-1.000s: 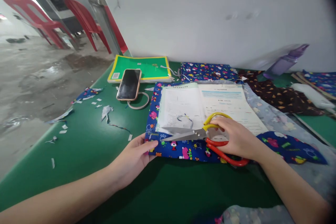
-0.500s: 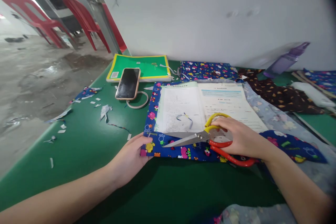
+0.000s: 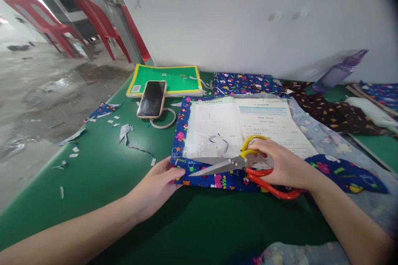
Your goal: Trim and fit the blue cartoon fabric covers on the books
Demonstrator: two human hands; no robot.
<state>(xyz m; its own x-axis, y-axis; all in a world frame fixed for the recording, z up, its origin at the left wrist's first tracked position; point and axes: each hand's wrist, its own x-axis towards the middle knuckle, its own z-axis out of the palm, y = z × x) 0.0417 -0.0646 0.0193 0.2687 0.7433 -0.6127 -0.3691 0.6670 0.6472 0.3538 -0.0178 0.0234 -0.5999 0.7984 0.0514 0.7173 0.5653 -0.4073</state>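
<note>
My right hand (image 3: pixel 276 163) grips the scissors (image 3: pixel 238 162), which have one yellow and one red handle. The blades are spread and point left over the front strip of a blue cartoon-print fabric (image 3: pixel 220 180). One blade runs along the lower edge of an open book (image 3: pixel 214 128) that lies on this fabric. My left hand (image 3: pixel 164 178) pinches the fabric's front left corner, thumb on top and fingers partly hidden beneath. The scissor tips are just right of my left thumb. A dark thread scrap (image 3: pixel 219 143) rests on the left page.
Behind are a green book (image 3: pixel 168 76), a phone (image 3: pixel 151 99) with a looped strap, folded blue fabric (image 3: pixel 245 83), brown fabric (image 3: pixel 332 112) and a purple bottle (image 3: pixel 338 72). Cloth scraps (image 3: pixel 124 132) litter the left of the green table (image 3: pixel 102 190). A white wall (image 3: pixel 248 20) stands behind.
The scissors and my right hand have shifted slightly left, bringing the tips closer to my left hand. My left thumb has slid a little to the right on the fabric.
</note>
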